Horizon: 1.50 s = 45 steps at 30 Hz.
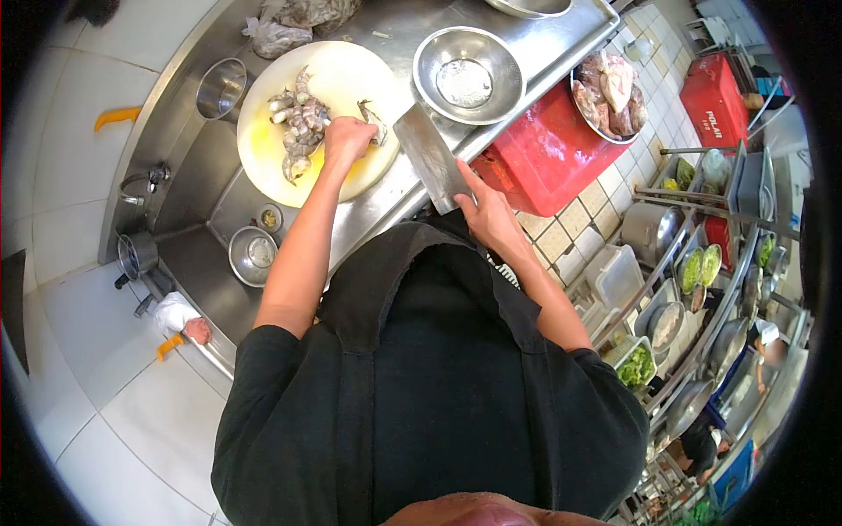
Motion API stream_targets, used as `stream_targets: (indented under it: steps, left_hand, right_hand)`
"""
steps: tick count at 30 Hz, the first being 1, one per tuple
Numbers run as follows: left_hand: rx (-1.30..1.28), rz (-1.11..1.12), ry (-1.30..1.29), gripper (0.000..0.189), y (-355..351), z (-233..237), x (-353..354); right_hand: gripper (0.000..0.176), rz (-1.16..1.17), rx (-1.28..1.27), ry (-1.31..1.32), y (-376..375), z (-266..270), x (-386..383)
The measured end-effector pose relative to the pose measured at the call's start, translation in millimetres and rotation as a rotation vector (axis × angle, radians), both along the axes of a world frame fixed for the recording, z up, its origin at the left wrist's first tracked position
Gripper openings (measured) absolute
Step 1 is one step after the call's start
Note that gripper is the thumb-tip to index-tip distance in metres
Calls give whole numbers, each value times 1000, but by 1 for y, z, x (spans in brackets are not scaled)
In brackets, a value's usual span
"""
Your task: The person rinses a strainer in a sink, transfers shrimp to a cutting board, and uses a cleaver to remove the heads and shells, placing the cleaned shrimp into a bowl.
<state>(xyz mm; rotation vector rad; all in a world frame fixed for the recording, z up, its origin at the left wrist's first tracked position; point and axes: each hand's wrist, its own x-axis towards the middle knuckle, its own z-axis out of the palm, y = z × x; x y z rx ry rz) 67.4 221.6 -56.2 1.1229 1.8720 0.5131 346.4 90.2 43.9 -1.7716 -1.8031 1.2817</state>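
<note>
On the round pale cutting board (263, 180), my left hand (348, 140) is closed, with its fingers on a grey shrimp (374, 121) at the board's right side. Several more grey shrimp (303, 123) lie in a pile just left of that hand. My right hand (487, 210) grips a wide-bladed cleaver (430, 153) by its handle end, with the blade pointing up and left beside the board's right edge. A steel bowl (469, 76) stands beyond the blade on the metal counter (386, 24). The tips of my left fingers are partly hidden.
Plastic bags (307, 19) lie behind the board. At left are a steel pot (222, 88), a faucet (133, 188) and a sink (189, 263) with a small bowl (253, 255). A red box (548, 158) and a bowl of meat (608, 95) stand right; racks and people are farther off.
</note>
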Motion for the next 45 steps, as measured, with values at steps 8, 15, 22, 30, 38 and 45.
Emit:
stream_targets:
  steps: [8, 15, 22, 30, 38, 45]
  left_hand:
    - [11, 55, 24, 25, -2, 5, 7]
    - [45, 267, -149, 20, -11, 12, -4]
    - [188, 286, -255, 18, 7, 65, -7]
    - [306, 136, -292, 30, 65, 74, 65]
    - [369, 13, 156, 38, 30, 72, 41]
    - [137, -2, 802, 38, -5, 57, -51]
  right_hand:
    - [63, 89, 81, -33, 9, -13, 9]
    - [62, 99, -93, 9, 28, 3, 27]
    - [62, 167, -179, 50, 56, 3, 46]
    - [64, 236, -378, 25, 84, 12, 56]
    - [63, 222, -154, 173, 68, -30, 68]
    - [63, 34, 172, 115, 19, -1, 36]
